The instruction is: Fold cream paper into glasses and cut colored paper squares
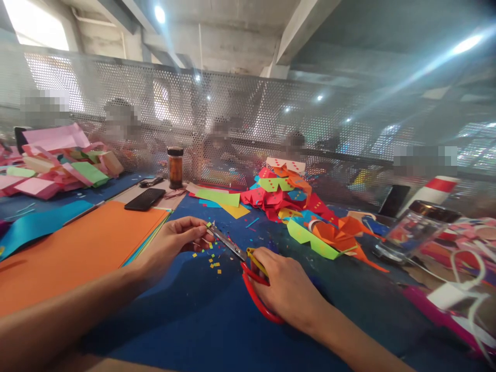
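My right hand [284,287] grips red-handled scissors [253,276] low over the blue table cover [217,320]; their blades point up-left. My left hand [176,243] pinches a thin strip of paper [208,226] right at the blade tips. Tiny yellow and green paper squares [213,258] lie scattered on the cover under the blades.
An orange paper stack [77,248] lies at the left with a black phone [144,199] beyond it. A heap of folded coloured paper [294,201] sits ahead, a brown jar [175,167] behind, a glass jar [416,230] at the right. People sit past a perforated metal screen [248,113].
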Available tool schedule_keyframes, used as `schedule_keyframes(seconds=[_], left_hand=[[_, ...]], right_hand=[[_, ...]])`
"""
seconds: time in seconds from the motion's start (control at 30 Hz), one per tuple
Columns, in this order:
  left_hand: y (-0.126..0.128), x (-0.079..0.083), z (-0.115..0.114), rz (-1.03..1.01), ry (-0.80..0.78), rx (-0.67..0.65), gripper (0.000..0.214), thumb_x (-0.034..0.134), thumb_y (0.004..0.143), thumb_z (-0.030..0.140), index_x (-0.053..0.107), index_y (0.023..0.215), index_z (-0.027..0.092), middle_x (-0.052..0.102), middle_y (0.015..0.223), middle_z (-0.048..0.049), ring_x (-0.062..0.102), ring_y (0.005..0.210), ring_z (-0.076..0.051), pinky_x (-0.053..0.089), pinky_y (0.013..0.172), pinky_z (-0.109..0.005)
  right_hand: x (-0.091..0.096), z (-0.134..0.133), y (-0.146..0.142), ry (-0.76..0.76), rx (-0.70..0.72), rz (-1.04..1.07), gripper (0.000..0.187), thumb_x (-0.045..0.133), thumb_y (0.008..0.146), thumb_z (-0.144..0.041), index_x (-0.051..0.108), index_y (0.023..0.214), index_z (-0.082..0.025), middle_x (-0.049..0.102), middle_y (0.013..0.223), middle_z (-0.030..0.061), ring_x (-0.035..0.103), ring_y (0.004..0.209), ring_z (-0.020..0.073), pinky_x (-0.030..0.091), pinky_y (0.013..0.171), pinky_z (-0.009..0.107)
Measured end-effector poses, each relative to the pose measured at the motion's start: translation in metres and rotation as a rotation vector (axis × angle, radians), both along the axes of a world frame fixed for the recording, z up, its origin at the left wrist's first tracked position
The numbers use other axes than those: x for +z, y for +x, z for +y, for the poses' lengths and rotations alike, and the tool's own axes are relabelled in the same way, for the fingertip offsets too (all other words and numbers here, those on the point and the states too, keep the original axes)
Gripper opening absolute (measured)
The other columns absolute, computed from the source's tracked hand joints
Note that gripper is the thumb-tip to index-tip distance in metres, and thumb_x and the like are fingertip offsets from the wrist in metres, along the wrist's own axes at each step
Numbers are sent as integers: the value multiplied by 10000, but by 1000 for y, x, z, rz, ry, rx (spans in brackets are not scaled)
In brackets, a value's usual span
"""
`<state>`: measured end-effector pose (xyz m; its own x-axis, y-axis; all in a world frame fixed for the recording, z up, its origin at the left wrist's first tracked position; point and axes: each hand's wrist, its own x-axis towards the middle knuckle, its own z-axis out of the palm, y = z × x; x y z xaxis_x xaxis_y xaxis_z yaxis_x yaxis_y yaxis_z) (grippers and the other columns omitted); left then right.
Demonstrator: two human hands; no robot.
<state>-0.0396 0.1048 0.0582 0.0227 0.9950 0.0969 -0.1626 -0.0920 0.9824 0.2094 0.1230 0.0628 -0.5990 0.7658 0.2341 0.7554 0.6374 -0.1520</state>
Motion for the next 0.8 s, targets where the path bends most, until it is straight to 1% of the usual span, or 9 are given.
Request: schedule_keyframes(seconds=[0.17, 0.43, 0.6, 0.8], left_hand=[[0, -2, 0, -6, -3, -5, 183, 673, 848, 345, 656, 883, 166, 732, 834, -36, 634, 701, -113, 491, 687, -230], [0, -1, 1, -8, -9, -13, 190, 681, 838, 354, 665, 881, 170, 735, 848, -43, 643, 722, -125, 490, 705, -242], [0, -1, 1, -9, -5, -14, 184, 679, 843, 352, 658, 879, 173, 739, 853, -42, 646, 731, -123, 490, 712, -239], [0, -1, 0, -5, -3, -11, 195, 692, 828, 356, 660, 865, 167, 743, 844, -46, 645, 727, -128, 488, 711, -245]], right_hand=[[-3, 1, 2, -15, 10, 24, 91, 539, 856, -300, 516, 821, -219, 641, 787, 11, 616, 702, 196, 335, 606, 312], [-2, 2, 1, -10, 11, 35, 126, 538, 862, -320, 524, 789, -218, 651, 728, 16, 625, 677, 200, 321, 571, 308], [-2, 1, 2, -21, -8, 11, 133, 532, 870, -325, 532, 799, -213, 676, 754, 27, 647, 699, 216, 323, 569, 306], [-1, 2, 2, 21, -4, -15, 133, 529, 876, -317, 529, 794, -212, 681, 750, 20, 659, 695, 209, 315, 568, 303]])
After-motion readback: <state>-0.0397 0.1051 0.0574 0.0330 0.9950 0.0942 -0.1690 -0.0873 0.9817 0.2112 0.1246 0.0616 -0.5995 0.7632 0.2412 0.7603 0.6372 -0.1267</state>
